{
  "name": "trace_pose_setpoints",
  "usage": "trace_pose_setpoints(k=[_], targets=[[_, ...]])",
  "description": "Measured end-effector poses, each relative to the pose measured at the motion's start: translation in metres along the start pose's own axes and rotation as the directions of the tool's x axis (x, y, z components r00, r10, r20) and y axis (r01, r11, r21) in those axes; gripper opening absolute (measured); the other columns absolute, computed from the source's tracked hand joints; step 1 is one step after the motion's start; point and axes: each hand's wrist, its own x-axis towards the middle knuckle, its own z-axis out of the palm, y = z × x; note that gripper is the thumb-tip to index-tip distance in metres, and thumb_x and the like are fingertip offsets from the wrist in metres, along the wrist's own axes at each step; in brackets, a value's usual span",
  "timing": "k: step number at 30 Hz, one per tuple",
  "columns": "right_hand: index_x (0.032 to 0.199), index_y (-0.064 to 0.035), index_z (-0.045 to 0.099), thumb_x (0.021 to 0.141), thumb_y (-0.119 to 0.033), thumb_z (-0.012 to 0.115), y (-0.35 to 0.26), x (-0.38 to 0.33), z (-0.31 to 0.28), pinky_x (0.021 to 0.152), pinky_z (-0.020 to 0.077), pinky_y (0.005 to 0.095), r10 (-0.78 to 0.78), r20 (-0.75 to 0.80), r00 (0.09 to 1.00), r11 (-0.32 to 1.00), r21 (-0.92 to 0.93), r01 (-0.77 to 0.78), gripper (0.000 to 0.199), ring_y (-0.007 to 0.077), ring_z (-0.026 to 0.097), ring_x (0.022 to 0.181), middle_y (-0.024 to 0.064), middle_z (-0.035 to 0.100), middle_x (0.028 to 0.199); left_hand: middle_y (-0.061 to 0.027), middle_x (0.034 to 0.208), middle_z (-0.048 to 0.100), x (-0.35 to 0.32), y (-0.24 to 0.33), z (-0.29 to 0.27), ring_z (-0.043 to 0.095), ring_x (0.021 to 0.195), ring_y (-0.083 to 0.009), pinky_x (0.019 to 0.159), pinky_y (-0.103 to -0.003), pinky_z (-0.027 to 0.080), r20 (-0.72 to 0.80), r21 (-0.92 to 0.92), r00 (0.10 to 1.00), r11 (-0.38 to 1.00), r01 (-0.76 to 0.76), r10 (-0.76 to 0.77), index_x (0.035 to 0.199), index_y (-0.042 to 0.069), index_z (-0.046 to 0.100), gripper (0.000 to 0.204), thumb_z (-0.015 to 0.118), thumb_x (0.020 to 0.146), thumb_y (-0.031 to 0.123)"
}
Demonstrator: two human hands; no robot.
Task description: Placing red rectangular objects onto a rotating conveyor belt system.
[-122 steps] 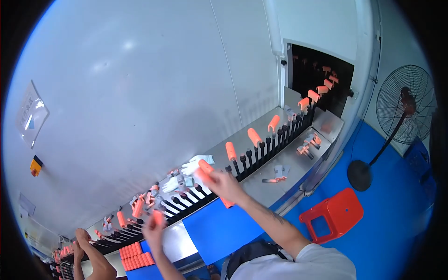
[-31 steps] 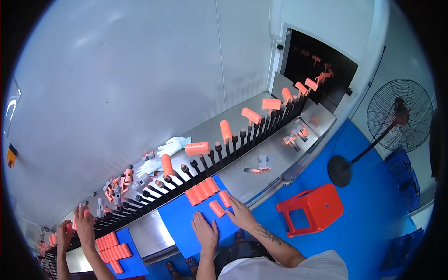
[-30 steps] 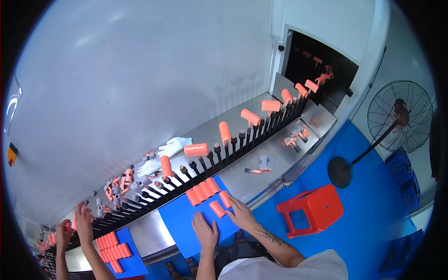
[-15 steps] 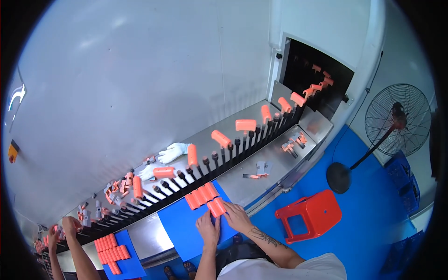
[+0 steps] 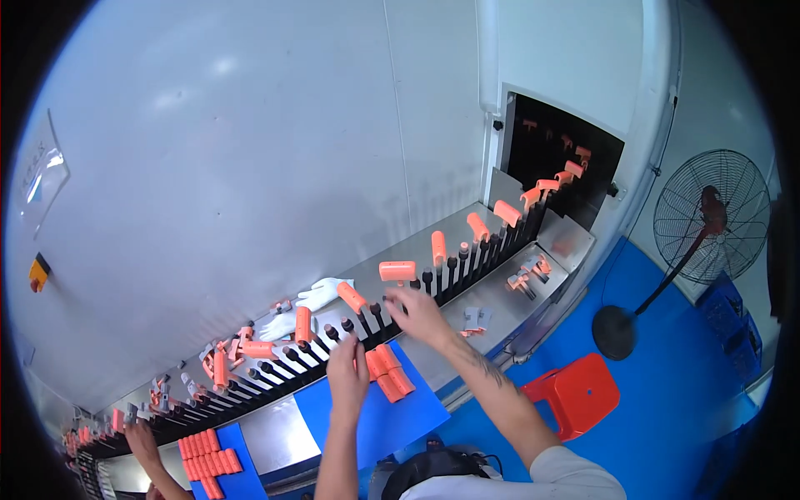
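Note:
My right hand (image 5: 419, 317) reaches over the row of black posts (image 5: 452, 267), fingers apart, just below a curved orange plastic piece (image 5: 397, 271); I see no contact. My left hand (image 5: 346, 377) is raised beside the posts at the edge of the blue sheet (image 5: 425, 408), its fingers extended and apart with nothing visible in them. Between my forearms, several orange half-round pieces (image 5: 389, 375) lie side by side on that sheet, partly hidden by my left hand. Other orange pieces, such as this tilted one (image 5: 351, 297), sit atop posts along the line.
A co-worker's hand (image 5: 142, 442) works at the left beside a second blue sheet (image 5: 242, 454) of orange pieces. White gloves (image 5: 323, 293) and loose parts lie behind the posts. The line meets a dark opening (image 5: 542, 125). A red stool (image 5: 575, 396) and floor fan (image 5: 711, 217) stand right.
Both my hands have let go of the orange piece on the sheet and risen toward the posts. The posts with their orange pieces have shifted left. My view has tilted slightly.

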Motion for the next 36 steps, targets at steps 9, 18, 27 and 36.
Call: trace_pose_setpoints(k=[9, 18, 27, 36], targets=[[0.099, 0.0003, 0.066, 0.085, -0.024, 0.068, 0.034, 0.066, -0.027, 0.08, 0.052, 0.047, -0.019, 0.184, 0.983, 0.947, -0.313, 0.077, 0.029, 0.0374, 0.066, 0.091, 0.0206, 0.068, 0.096, -0.023, 0.08, 0.069, 0.122, 0.019, 0.014, 0.068, 0.076, -0.0395, 0.07, -0.047, 0.053, 0.208, 0.384, 0.932, 0.901, 0.201, -0.296, 0.096, -0.002, 0.07, 0.033, 0.07, 0.085, 0.029], [0.084, 0.0024, 0.072, 0.076, -0.021, 0.074, 0.031, 0.108, -0.06, 0.062, 0.0548, 0.0386, 0.213, 0.333, 0.919, 0.974, -0.146, -0.174, 0.025, 0.0291, 0.07, 0.064, 0.0164, 0.068, 0.064, -0.0204, 0.075, 0.068, 0.125, 0.038, 0.025, 0.069, 0.073, -0.0352, 0.064, -0.045, 0.054, 0.197, 0.654, 0.933, 0.749, 0.104, -0.301, 0.089, 0.002, 0.069, 0.011, 0.063, 0.083, 0.01], [0.121, -0.0042, 0.063, 0.087, -0.011, 0.065, 0.075, -0.134, -0.089, 0.086, 0.0538, 0.0391, 0.07, 0.203, 0.977, 0.994, 0.067, -0.085, 0.035, 0.0316, 0.066, 0.1, 0.0124, 0.067, 0.115, -0.0132, 0.08, 0.072, -0.101, 0.078, 0.11, 0.068, 0.068, -0.0204, 0.064, -0.034, 0.053, 0.131, 0.157, 0.766, 0.776, 0.61, -0.629, 0.108, -0.001, 0.07, 0.037, 0.077, 0.082, 0.024], [0.114, -0.0019, 0.064, 0.082, -0.008, 0.061, 0.141, -0.19, -0.127, 0.094, 0.0495, 0.0387, -0.041, 0.4, 0.916, 0.963, -0.227, 0.143, 0.033, 0.0297, 0.056, 0.113, 0.0144, 0.057, 0.128, -0.0229, 0.117, 0.062, -0.122, 0.127, 0.219, 0.067, 0.093, -0.0294, 0.072, -0.035, 0.056, 0.072, 0.046, 0.781, 0.784, 0.619, -0.621, 0.126, -0.006, 0.057, 0.052, 0.075, 0.085, 0.02]])
